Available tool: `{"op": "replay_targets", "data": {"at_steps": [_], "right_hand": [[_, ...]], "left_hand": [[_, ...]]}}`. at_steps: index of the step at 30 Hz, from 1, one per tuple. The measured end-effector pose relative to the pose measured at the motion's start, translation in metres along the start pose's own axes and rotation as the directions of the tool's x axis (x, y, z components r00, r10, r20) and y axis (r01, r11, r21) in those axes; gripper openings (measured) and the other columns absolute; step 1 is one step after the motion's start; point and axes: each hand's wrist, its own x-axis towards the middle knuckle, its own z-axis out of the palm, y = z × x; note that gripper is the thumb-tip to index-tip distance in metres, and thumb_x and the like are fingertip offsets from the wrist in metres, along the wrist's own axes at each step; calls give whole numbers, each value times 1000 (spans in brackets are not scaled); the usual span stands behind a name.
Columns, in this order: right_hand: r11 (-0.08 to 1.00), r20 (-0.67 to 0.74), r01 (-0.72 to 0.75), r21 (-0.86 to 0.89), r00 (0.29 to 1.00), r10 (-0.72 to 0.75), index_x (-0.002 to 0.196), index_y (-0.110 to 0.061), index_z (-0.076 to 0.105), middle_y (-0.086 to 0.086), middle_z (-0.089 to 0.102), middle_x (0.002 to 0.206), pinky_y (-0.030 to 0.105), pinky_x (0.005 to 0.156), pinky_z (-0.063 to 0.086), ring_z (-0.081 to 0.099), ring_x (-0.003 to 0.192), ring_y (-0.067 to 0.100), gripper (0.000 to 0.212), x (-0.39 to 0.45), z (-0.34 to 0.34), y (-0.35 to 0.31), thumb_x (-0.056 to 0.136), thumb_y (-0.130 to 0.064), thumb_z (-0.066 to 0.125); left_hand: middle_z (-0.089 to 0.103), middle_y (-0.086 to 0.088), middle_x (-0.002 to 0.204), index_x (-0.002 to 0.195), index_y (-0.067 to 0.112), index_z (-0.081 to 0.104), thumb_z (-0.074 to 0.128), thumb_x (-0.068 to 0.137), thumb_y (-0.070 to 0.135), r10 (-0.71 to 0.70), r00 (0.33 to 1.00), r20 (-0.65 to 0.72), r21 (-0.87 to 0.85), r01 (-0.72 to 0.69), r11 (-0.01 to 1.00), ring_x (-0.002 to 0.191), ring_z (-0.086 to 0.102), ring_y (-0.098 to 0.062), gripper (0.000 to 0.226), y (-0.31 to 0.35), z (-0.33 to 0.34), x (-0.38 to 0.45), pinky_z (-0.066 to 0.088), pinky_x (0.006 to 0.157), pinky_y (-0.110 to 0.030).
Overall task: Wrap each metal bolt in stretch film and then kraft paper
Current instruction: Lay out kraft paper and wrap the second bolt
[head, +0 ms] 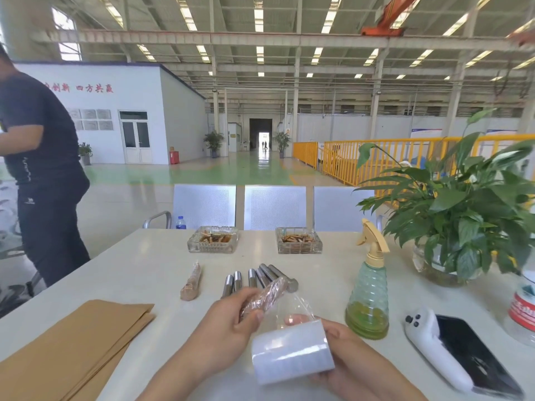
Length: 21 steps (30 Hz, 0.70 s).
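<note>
My left hand (228, 322) grips a bolt wrapped in brown paper and film (265, 298), tilted up to the right. A sheet of clear film (295, 309) runs from it down to the stretch film roll (292, 351), which my right hand (347, 360) holds from below and behind. Several bare metal bolts (260, 277) lie side by side on the table just beyond my hands. One finished wrapped bolt (191, 282) lies to their left. A stack of kraft paper sheets (72, 345) lies at the near left.
Two glass ashtrays (212, 240) (299, 240) stand at the table's far side. A green spray bottle (369, 287), a potted plant (463, 212), a phone in a white holder (463, 357) and a bottle (524, 308) fill the right. A person (37, 175) stands at far left.
</note>
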Motion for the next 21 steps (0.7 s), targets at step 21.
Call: {"op": "replay_targets", "data": {"at_steps": [21], "right_hand": [[784, -148, 69, 618, 988, 30, 132, -2, 60, 29, 69, 123, 56, 83, 60, 72, 106, 44, 73, 12, 15, 11, 81, -52, 74]], "left_hand": [[55, -6, 54, 96, 12, 55, 58, 93, 23, -416, 906, 71, -349, 414, 841, 43, 47, -17, 11, -19, 44, 25, 33, 42, -22]]}}
